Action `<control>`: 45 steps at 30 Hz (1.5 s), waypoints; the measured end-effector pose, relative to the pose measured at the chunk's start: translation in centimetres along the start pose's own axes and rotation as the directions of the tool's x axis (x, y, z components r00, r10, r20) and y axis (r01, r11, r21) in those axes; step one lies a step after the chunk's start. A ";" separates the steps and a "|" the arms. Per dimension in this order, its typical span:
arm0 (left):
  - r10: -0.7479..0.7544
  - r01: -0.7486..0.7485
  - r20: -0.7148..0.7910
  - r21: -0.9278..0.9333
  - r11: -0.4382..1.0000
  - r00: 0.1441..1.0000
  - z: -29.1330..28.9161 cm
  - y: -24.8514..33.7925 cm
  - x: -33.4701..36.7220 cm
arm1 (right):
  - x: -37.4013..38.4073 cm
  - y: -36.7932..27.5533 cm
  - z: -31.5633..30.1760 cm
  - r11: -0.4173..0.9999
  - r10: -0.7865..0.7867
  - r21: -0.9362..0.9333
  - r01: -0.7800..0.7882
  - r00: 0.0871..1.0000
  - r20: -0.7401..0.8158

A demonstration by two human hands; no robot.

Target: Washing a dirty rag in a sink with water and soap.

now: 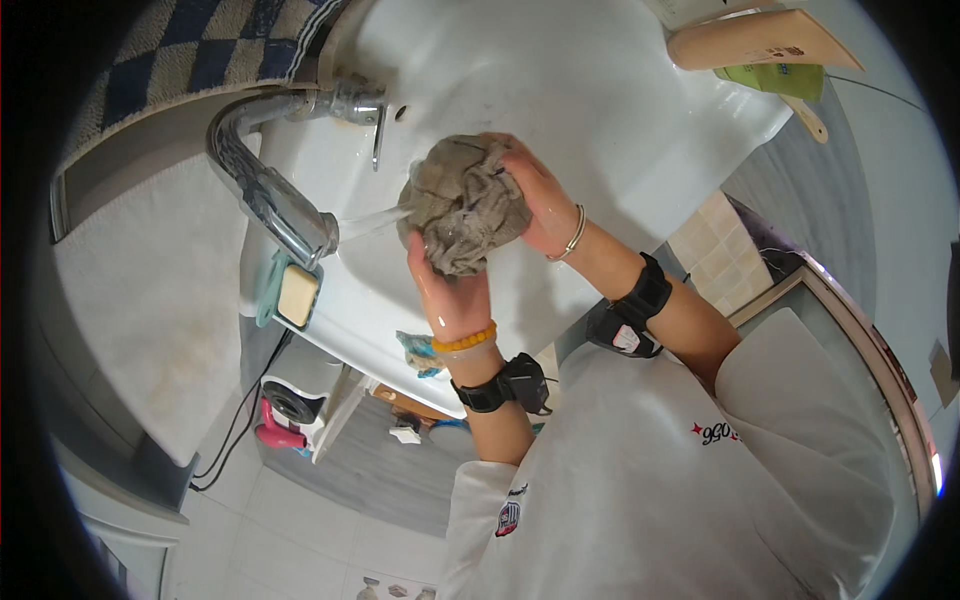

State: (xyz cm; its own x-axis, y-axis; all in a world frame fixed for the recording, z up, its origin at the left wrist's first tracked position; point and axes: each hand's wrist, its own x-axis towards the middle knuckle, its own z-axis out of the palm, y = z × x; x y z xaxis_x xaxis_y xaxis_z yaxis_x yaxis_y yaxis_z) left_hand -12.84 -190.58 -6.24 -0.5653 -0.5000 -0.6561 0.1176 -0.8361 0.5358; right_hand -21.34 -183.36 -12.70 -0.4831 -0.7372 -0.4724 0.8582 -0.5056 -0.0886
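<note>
A wet, crumpled grey-brown cloth (465, 205) is bunched between my two hands over the white washbasin (590, 90). My left hand (452, 295) cups its near edge, thumb up along the side. On the cloth's right side my right hand (543, 200) grips it, with the fingertips partly hidden behind the folds. Water (375, 222) runs from the chrome faucet (285, 215) at the left and strikes the cloth's left side.
A green soap dish (268, 290) holding a pale soap bar (298, 296) sits on the basin's left rim. A blue-and-clear crumpled packet (420, 352) lies near my left wrist. At the upper right stand a peach tube (755, 42) and a green tube (775, 80). A pink hair dryer (278, 428) is lower left.
</note>
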 end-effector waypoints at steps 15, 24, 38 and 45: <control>0.441 -0.439 -0.092 0.035 0.898 0.893 -2.1 -2.0 2.0 | -0.6 0.6 6.5 -0.389 0.078 -0.635 0.668 0.710 0.700; 0.303 -0.317 -0.122 -0.111 0.942 0.945 -1.5 -3.4 4.0 | 2.2 -0.4 6.6 -0.421 -0.012 -0.625 0.658 0.685 0.729; 0.219 -0.281 -0.313 -0.169 0.945 0.924 3.0 -2.5 2.1 | 2.9 -3.8 4.2 0.209 -0.003 -0.953 0.220 0.974 0.225; 0.519 -0.298 -0.352 0.520 0.801 0.779 2.5 -3.5 -0.2 | 0.7 -4.3 4.5 0.416 0.275 -0.897 -0.149 0.961 -0.032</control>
State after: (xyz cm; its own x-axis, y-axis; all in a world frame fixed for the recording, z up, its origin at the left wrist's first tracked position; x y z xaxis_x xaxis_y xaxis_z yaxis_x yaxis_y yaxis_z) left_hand -15.22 -186.96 -6.69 -0.0918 -0.9027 -0.4203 -0.1618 -0.4030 0.9008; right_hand -26.14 -183.75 -8.69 -0.2231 -0.8329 -0.5064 0.5843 0.3016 -0.7534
